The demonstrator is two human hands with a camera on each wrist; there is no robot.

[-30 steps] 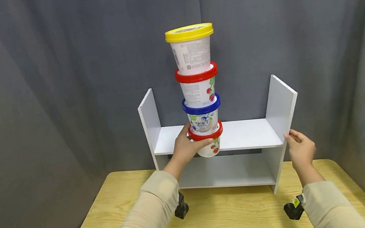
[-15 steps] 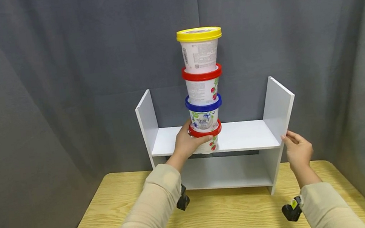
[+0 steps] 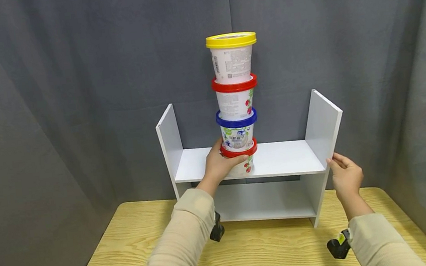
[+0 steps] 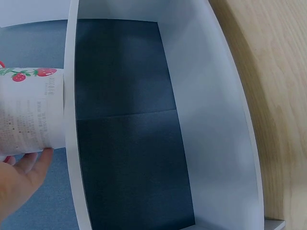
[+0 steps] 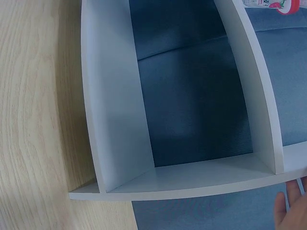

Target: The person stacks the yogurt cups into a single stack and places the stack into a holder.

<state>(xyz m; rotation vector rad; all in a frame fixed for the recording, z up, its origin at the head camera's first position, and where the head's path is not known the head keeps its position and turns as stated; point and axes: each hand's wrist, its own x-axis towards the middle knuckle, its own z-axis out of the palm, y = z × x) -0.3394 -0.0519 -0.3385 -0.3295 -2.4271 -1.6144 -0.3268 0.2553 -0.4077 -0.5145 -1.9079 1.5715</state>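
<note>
Four-high is avoided here as several lidded paper tubs stand in one upright stack. At the bottom, a red-lidded tub (image 3: 247,167) is gripped by my left hand (image 3: 217,166), thumb across its front. Above it come a blue-lidded tub (image 3: 238,138), another red-lidded tub (image 3: 233,104) and a yellow-lidded tub (image 3: 233,64) on top. The stack is at the upper board of a white shelf (image 3: 285,157); in the left wrist view the bottom tub's base (image 4: 33,112) meets that board. My right hand (image 3: 347,177) pinches the front edge of the shelf's right side panel (image 3: 321,126).
The shelf stands on a wooden table (image 3: 268,255), with a lower compartment (image 3: 261,200) under the upper board. Its left side panel (image 3: 170,142) rises beside the stack. A grey curtain (image 3: 112,96) hangs behind and at both sides.
My left hand has carried the stack slightly forward and toward the shelf board, and the stack now stands straighter. My right hand keeps its hold on the side panel.
</note>
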